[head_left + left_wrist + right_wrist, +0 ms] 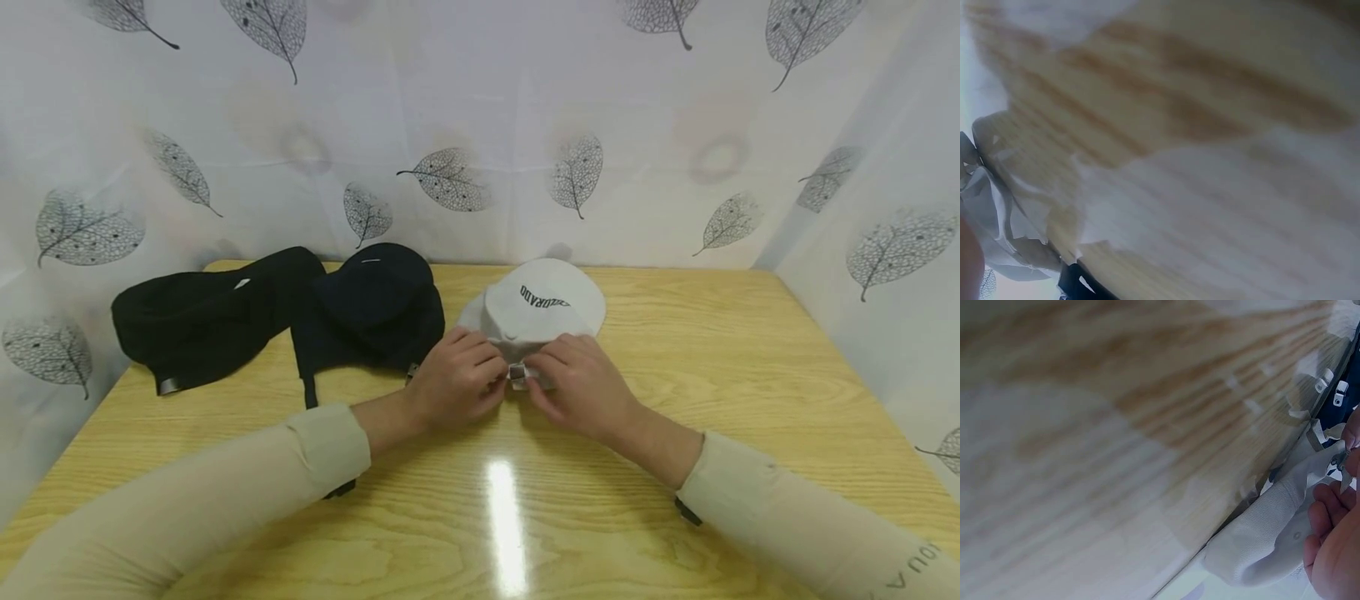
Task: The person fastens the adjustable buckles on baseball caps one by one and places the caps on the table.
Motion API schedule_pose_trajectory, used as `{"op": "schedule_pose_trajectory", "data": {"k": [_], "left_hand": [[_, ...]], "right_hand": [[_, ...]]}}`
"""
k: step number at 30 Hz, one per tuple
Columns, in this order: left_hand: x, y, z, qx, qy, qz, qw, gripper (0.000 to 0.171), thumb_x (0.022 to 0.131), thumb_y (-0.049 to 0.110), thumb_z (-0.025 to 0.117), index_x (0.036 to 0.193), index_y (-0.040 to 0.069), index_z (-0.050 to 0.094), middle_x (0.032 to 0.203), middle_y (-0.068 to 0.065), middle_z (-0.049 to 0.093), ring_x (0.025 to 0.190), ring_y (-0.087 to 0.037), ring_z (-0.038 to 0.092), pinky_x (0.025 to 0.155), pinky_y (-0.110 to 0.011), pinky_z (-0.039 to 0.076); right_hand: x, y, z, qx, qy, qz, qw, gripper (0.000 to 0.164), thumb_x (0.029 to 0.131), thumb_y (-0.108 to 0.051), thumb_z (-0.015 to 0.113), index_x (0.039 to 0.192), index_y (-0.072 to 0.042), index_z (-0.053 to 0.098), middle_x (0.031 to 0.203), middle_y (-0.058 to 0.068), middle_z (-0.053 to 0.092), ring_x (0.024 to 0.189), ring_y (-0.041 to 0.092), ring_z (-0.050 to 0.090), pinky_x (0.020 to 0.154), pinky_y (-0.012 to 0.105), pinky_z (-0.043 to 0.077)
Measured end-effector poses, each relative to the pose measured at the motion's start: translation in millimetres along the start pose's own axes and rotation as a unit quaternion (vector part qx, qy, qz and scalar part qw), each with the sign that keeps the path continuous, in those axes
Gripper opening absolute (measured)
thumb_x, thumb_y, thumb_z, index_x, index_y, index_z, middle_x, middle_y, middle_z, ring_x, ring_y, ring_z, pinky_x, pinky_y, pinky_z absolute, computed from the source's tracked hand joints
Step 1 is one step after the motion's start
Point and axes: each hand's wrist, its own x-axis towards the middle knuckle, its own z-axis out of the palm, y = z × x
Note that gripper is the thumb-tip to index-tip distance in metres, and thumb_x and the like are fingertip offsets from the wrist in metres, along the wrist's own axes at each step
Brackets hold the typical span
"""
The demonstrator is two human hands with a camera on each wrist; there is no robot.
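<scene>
A white cap (543,283) with dark COLORADO lettering lies at the back middle of the table, its strap side towards me. My left hand (459,379) pinches the strap left of a small metal buckle (517,372). From the other side, my right hand (581,385) grips the strap with thumb and fingers right at that buckle. In the right wrist view, the fingers (1329,512) curl behind the strap, beside the pale cap fabric (1266,531). Only a sliver of the left hand shows in the left wrist view, near the cap (997,219).
To the left a dark navy cap (375,292) lies with its loose strap (309,390) hanging towards me. A black cap (195,325) lies farther left beside it. The wooden table (720,350) meets a leaf-printed curtain (517,100) at the back and sides.
</scene>
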Motion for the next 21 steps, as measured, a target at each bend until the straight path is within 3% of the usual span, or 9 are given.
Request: {"op": "schedule_pose_trajectory", "data": {"k": [12,21], "left_hand": [[0.0,0.7,3.6,-0.063,0.013,0.025,0.9976,0.017,0.086,0.026,0.077,0.093,0.011,0.071,0.093,0.002,0.072,0.092,-0.016,0.066,0.083,-0.031,0.052],[2.5,-0.4,3.2,-0.082,0.031,0.039,0.9954,0.016,0.083,0.020,0.081,0.091,0.010,0.072,0.087,0.002,0.071,0.085,-0.012,0.065,0.079,-0.029,0.053]], "right_hand": [[-2.0,0.6,1.9,0.007,-0.005,-0.017,1.000,0.021,0.080,-0.021,0.075,0.098,-0.008,0.073,0.094,0.002,0.072,0.087,0.018,0.063,0.075,0.034,0.047],[-1.0,1.2,2.1,0.015,-0.007,-0.030,0.999,0.022,0.080,-0.020,0.076,0.098,-0.008,0.072,0.098,0.003,0.072,0.092,0.019,0.064,0.076,0.034,0.047]]}}
